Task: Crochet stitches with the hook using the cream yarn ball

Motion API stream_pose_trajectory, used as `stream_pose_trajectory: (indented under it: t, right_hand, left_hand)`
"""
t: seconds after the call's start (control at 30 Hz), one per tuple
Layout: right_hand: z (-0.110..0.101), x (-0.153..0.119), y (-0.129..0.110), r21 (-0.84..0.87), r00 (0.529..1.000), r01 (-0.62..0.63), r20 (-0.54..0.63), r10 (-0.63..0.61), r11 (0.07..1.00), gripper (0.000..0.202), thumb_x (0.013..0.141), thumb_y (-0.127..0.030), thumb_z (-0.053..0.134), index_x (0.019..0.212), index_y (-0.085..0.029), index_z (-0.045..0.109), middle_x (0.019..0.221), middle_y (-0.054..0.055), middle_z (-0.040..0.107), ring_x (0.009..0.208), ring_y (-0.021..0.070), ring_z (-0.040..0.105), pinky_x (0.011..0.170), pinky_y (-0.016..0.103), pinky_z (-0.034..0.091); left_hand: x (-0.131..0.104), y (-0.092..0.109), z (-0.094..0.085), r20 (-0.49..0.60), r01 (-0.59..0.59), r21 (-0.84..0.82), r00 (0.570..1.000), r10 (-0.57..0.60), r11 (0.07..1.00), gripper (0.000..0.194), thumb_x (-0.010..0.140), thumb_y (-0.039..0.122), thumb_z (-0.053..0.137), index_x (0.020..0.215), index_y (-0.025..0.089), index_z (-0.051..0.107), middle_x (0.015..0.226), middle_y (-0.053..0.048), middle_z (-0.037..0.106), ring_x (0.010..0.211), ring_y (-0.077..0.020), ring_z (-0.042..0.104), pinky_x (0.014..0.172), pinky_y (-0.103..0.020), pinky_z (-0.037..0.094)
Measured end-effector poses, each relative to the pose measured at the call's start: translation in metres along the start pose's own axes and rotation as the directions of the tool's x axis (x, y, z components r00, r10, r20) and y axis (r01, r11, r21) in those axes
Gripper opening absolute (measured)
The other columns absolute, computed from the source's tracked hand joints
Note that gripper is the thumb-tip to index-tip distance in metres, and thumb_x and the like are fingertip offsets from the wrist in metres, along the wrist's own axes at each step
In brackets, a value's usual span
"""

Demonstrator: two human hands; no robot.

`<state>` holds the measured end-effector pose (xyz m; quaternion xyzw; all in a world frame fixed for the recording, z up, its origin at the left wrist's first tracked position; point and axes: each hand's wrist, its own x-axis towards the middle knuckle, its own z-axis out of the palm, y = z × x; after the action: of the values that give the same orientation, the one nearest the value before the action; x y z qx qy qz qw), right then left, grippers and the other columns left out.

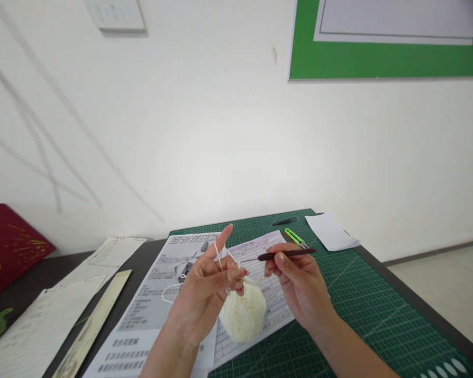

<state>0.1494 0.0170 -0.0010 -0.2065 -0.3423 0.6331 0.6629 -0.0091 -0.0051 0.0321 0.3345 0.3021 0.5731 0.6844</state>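
My left hand [208, 286] is raised over the papers with its index finger stretched up. White yarn [219, 257] loops over that finger, and the thumb and other fingers pinch the yarn. In my right hand [299, 281] is a crochet hook [286, 254] with a dark handle, its metal tip pointing left at the yarn by my left fingertips. Whether a stitch sits on the tip is too small to tell. Below and between my hands lies a ball of cream yarn [244, 315], partly hidden by the left hand.
Printed sheets [142, 315] lie on a green cutting mat [362, 294]. Beyond my right hand are green thread snips [295, 237], a dark thin tool [286, 221] and white paper [333, 233]. A ruler [98, 320] and handwritten pages [51, 315] lie at the left. A wall [236, 131] rises behind.
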Motion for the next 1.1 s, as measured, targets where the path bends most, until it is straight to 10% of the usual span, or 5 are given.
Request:
stream_pose_trajectory:
  t: [1.1]
  right_hand:
    - [-0.005,0.001,-0.008,-0.038,0.992,0.074,0.109,-0.07,0.997,0.011,0.07,-0.026,0.079,0.076,-0.019,0.076,0.064,-0.001,0.073,0.057,0.0079,0.064,0.059,0.017,0.051]
  left_hand:
    - [0.002,0.005,-0.011,0.161,0.086,-0.11,0.985,-0.068,0.99,0.069,0.067,-0.002,0.07,0.132,0.017,0.052,0.064,0.0,0.063,0.054,-0.0091,0.053,0.049,-0.018,0.049]
